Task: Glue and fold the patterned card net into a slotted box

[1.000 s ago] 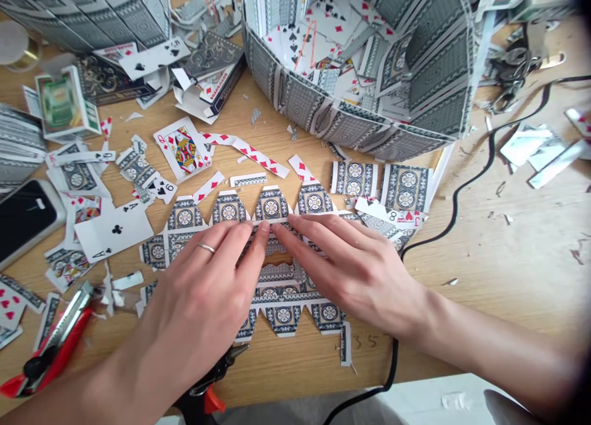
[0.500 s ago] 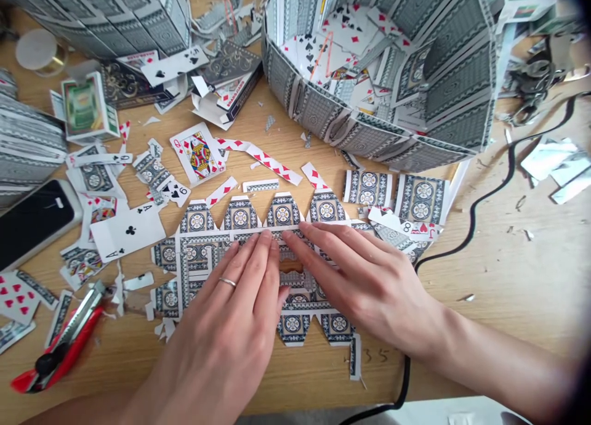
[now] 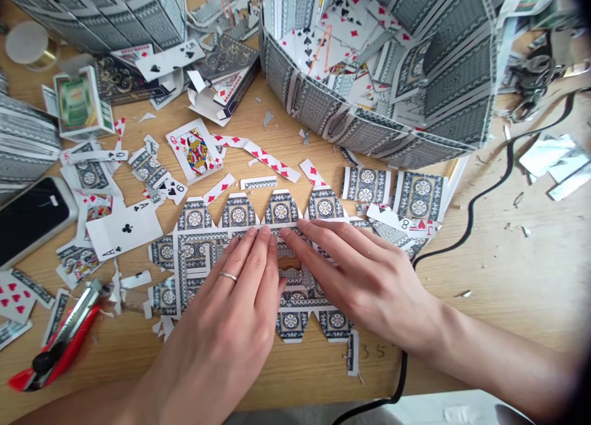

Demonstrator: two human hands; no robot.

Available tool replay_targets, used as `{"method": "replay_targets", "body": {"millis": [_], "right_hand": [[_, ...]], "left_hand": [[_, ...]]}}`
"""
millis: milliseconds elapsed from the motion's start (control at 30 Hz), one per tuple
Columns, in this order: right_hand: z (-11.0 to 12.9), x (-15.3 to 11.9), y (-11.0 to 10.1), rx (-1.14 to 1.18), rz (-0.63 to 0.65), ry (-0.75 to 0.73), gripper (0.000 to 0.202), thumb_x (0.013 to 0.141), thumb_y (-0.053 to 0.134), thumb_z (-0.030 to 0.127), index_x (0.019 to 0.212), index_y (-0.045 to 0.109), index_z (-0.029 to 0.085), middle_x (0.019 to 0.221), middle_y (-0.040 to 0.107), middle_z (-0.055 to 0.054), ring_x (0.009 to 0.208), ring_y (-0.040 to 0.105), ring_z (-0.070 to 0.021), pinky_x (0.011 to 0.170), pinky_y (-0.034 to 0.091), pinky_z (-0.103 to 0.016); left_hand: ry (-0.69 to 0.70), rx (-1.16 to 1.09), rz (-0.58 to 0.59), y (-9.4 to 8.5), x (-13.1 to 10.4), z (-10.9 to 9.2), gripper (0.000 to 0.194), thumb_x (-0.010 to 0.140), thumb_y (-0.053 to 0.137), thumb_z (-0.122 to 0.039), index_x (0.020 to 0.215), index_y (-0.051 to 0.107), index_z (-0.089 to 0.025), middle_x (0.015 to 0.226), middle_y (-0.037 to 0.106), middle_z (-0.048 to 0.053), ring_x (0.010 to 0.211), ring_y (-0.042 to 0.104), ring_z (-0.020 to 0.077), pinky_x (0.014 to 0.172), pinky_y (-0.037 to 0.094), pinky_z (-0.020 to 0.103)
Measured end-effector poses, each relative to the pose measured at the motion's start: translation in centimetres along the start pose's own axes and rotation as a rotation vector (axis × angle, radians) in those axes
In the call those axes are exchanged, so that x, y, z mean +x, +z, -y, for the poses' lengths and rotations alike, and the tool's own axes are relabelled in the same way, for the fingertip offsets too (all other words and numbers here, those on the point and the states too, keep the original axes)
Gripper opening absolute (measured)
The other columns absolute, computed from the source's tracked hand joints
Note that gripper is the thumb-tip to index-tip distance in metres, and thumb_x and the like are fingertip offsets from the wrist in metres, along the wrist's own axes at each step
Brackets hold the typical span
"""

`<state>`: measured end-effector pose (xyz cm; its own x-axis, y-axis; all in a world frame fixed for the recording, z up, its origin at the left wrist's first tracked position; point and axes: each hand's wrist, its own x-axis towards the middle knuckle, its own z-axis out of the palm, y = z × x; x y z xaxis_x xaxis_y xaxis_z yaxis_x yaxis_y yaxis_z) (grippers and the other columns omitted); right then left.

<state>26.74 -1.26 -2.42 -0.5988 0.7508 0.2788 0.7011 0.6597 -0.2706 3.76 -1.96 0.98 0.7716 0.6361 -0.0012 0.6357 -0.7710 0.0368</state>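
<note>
A flat panel pieced together from cut playing cards (image 3: pixel 191 240) lies on the table, with tapered tabs along its far, near and left edges. My left hand (image 3: pixel 240 308) rests flat on its middle, fingers stretched toward the far edge; a ring is on one finger. To the right, my right hand (image 3: pixel 369 277) lies over the panel with fingers extended, its fingertips on the white strip along the far edge. Between the hands shows a gap in the panel with wood visible through it. Both hands cover much of the panel's middle and right.
Beyond the panel stands a round wall of joined cards (image 3: pixel 318 111) with loose cards inside. A red-handled utility knife (image 3: pixel 64 339) and a phone (image 3: pixel 34 222) lie at left. Card scraps surround the panel. A black cable (image 3: pixel 471 209) runs down the right side.
The view has shifted slightly, so most things sit a little further left and up. Both hands keep nearly the same place on the panel.
</note>
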Motion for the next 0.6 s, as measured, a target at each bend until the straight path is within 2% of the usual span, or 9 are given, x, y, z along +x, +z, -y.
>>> {"method": "replay_targets", "body": {"millis": [133,267,433,600], "right_hand": [[-0.01,-0.09,-0.01,0.023,0.014,0.013,0.036,0.105,0.053,0.008,0.138,0.069,0.009,0.124,0.078,-0.016,0.109,0.075,-0.0254,0.089,0.065,-0.037],[0.02,-0.08,0.0,0.019,0.011,0.012,0.036,0.105,0.054,0.008,0.137,0.069,0.006,0.123,0.078,-0.018,0.105,0.075,-0.026,0.085,0.066,-0.037],[0.05,0.02,0.0,0.013,0.006,0.009,0.034,0.105,0.054,0.008,0.136,0.07,0.008,0.121,0.078,-0.017,0.106,0.075,-0.0254,0.089,0.065,-0.037],[0.06,0.06,-0.03,0.008,0.012,0.01,0.034,0.105,0.054,0.008,0.135,0.07,0.009,0.121,0.079,-0.016,0.106,0.075,-0.025,0.088,0.065,-0.036]], "left_hand": [[-0.002,-0.021,0.0,0.05,-0.09,0.0,0.052,0.104,0.053,-0.013,0.151,0.053,0.008,0.156,0.059,0.028,0.148,0.056,0.0354,0.128,0.047,0.047],[0.013,-0.009,-0.005,-0.04,0.12,0.1,0.048,0.105,0.05,-0.012,0.148,0.056,0.007,0.153,0.061,0.027,0.146,0.058,0.0354,0.127,0.049,0.047],[0.025,0.001,0.002,-0.18,0.38,0.09,0.047,0.104,0.051,-0.012,0.145,0.057,0.01,0.15,0.063,0.03,0.142,0.062,0.036,0.126,0.05,0.047],[0.0,-0.01,-0.003,-0.07,0.27,-0.05,0.049,0.103,0.054,-0.014,0.147,0.056,0.01,0.153,0.06,0.03,0.146,0.058,0.0358,0.129,0.045,0.046]]}}
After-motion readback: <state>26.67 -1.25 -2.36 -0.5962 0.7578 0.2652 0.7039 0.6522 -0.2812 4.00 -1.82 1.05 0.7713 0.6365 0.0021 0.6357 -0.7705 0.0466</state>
